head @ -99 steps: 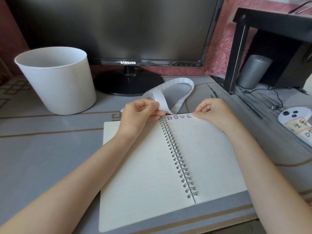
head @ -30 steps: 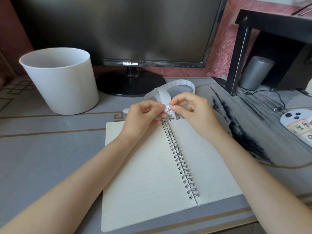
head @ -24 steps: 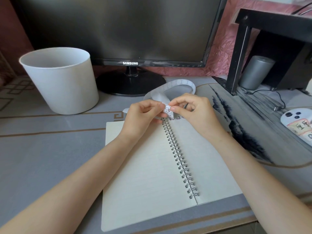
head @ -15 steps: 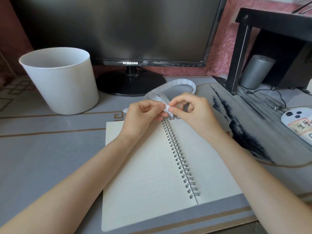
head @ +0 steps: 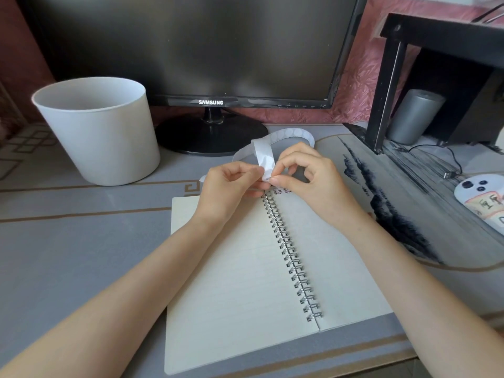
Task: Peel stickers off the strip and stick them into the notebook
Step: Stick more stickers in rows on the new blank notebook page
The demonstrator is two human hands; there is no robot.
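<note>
An open spiral notebook [head: 240, 268] with lined pages lies on the grey desk. Small stickers [head: 281, 190] sit in a row at the top of its right page, partly hidden by my right hand. A long white sticker strip [head: 263, 156] loops above the notebook toward the monitor. My left hand [head: 231, 186] pinches the strip's near end above the spiral. My right hand [head: 305, 178] pinches at a sticker on that same end with thumb and forefinger, right beside the left fingertips.
A white bucket [head: 101, 132] stands at the back left. A Samsung monitor [head: 207, 50] on a round base is behind the notebook. A black stand [head: 387, 85], grey cylinder [head: 411, 115], cable and white phone [head: 482, 197] are at the right.
My right hand left the notebook's right page and came to the strip end held by my left hand. In the last second its fingertips worked at a sticker there; the strip bent slightly.
</note>
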